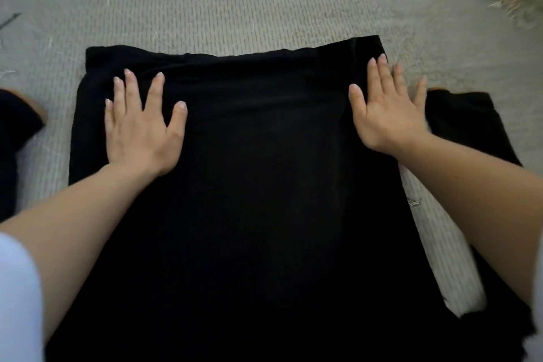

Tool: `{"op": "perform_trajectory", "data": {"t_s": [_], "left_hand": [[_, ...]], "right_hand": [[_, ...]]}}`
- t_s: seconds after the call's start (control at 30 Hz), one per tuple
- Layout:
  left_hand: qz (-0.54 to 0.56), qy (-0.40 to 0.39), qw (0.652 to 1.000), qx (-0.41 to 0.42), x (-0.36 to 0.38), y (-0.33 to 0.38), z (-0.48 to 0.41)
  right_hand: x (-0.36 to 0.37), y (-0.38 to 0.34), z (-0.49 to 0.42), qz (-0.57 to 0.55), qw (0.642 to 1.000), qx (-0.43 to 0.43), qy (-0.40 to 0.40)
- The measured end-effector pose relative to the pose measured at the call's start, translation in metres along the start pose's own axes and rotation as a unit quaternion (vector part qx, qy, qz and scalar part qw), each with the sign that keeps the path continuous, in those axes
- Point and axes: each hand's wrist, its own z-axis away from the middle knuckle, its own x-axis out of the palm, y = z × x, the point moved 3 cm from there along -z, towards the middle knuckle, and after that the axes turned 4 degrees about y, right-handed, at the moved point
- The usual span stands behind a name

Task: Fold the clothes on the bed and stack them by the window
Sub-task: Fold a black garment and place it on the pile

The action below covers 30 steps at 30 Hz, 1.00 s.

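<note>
black garment (249, 185) under flat left hand (141, 129), right hand (388, 114).

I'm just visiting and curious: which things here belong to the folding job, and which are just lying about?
Job: black garment, with left hand and right hand pressing it flat.
Lying about: dark cloth at the left edge, dark cloth on the right, striped bedspread underneath.

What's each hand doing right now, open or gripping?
Left hand: open, flat on the black garment.
Right hand: open, flat on the garment's right edge.
</note>
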Motion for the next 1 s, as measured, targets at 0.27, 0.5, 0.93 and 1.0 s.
{"op": "perform_trajectory", "data": {"t_s": [0.27, 0.5, 0.93, 1.0], "left_hand": [[-0.036, -0.038, 0.998, -0.017, -0.002, 0.004, 0.000], [0.044, 0.007, 0.997, 0.065, -0.018, 0.043, 0.083], [0.065, -0.124, 0.946, 0.291, -0.003, 0.175, 0.301], [0.073, -0.133, 0.945, 0.291, 0.001, 0.196, 0.320]], "right_hand": [[-0.011, -0.022, 0.053, 0.013, 0.992, -0.120, 0.047], [-0.012, -0.008, 0.090, 0.004, 0.991, -0.134, 0.030], [-0.045, 0.166, 0.224, -0.255, 0.913, 0.292, 0.124], [-0.045, 0.176, 0.234, -0.320, 0.886, 0.322, 0.099]]}}
